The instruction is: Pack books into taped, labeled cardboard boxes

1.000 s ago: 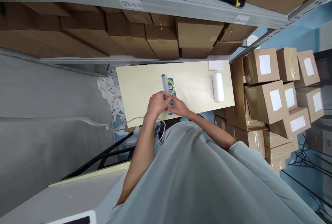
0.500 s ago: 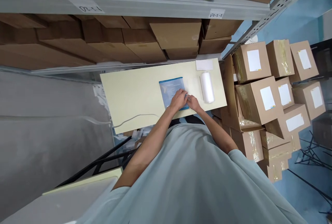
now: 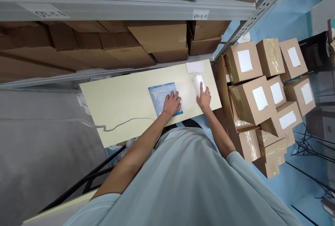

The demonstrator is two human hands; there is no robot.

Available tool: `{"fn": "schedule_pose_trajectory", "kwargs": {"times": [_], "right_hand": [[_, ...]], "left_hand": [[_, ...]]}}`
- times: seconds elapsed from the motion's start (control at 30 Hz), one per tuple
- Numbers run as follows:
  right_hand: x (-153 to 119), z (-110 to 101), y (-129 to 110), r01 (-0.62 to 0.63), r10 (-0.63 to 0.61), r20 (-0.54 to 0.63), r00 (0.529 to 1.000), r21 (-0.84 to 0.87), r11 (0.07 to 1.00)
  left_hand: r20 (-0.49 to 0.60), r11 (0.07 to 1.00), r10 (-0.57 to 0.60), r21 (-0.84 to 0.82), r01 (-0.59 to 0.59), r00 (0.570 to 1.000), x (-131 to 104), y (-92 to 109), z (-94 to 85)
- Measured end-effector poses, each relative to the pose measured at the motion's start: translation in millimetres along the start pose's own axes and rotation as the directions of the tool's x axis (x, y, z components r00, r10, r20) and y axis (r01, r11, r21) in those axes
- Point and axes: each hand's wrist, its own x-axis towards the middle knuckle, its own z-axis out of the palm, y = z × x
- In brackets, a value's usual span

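Tabletop (image 3: 117,103); blue packet (image 3: 162,92) flat on it; left hand (image 3: 171,105) over packet, fingers slightly apart; right hand (image 3: 204,99) at white roll (image 3: 197,80), index extended, clamping unclear. Step, seemingly: packet steadying, roll handling; next likely calls for firm roll grip.

Left grip (image 3: 172,103) palm-down, fingers (image 3: 177,94) parted; right grip (image 3: 204,97) index (image 3: 201,87) extended; arms (image 3: 136,157) forward.
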Motion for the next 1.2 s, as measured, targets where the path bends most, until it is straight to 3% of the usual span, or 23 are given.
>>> {"fn": "schedule_pose_trajectory", "kwargs": {"times": [0.13, 0.37, 0.47, 0.57, 0.67, 0.73, 0.87, 0.97, 1.07, 1.13, 1.2], "right_hand": [[-4.5, -1.2, 1.0, -0.004, 0.003, -0.008, 1.0, -0.086, 0.996], [-11.2, 10.4, -12.4, -0.064, 0.061, -0.024, 0.998, -0.147, 0.987], [-16.3, 11.7, -13.3, -0.058, 0.054, -0.029, 0.998, -0.153, 0.987], [-13.8, 9.0, -14.8, -0.043, 0.043, -0.001, 0.999, -0.198, 0.979], [12.1, -15.1, -34.8, -0.037, 0.022, -0.071, 0.997, -0.222, 0.974], [41.4, -50.6, -67.1, 0.065, -0.107, -0.188, 0.976, -0.213, 0.975], [103.5, -149.0, -163.0, 0.365, -0.43, -0.385, 0.817, -0.232, 0.902], [132.8, -208.3, -226.2, 0.531, -0.604, -0.36, 0.711, -0.288, 0.797], [144.9, -233.8, -260.1, 0.556, -0.628, -0.248, 0.738, -0.303, 0.774], [146.9, -238.1, -268.9, 0.526, -0.59, -0.216, 0.778, -0.29, 0.799], [146.5, -240.7, -271.5, 0.505, -0.563, -0.236, 0.792, -0.265, 0.821]], "left_hand": [[-0.022, 0.999, -0.049, 0.018, 0.049, 0.999, 3.0, 3.9, -0.9], [0.055, 0.994, -0.111, 0.027, 0.11, 0.992, 10.5, 11.0, -1.4], [0.107, 0.988, -0.156, 0.009, 0.156, 0.982, 6.6, 15.7, -11.5], [0.061, 0.985, -0.175, -0.002, 0.175, 0.983, 8.7, 14.6, -31.3], [-0.054, 0.984, -0.178, -0.02, 0.177, 0.983, 24.0, 5.6, -68.1], [-0.17, 0.985, -0.174, -0.023, 0.173, 0.97, 39.6, -2.3, -104.9], [-0.413, 0.989, -0.133, -0.002, 0.146, 0.901, 68.4, -9.9, -200.6], [-0.584, 0.994, -0.084, 0.012, 0.112, 0.807, 75.0, -4.0, -270.3], [-0.682, 0.993, -0.059, 0.032, 0.11, 0.729, 67.6, 2.5, -314.1], [-0.699, 0.99, -0.068, 0.04, 0.134, 0.712, 58.7, 2.2, -324.6], [-0.687, 0.986, -0.088, 0.042, 0.16, 0.722, 49.0, -2.2, -322.4]]}}
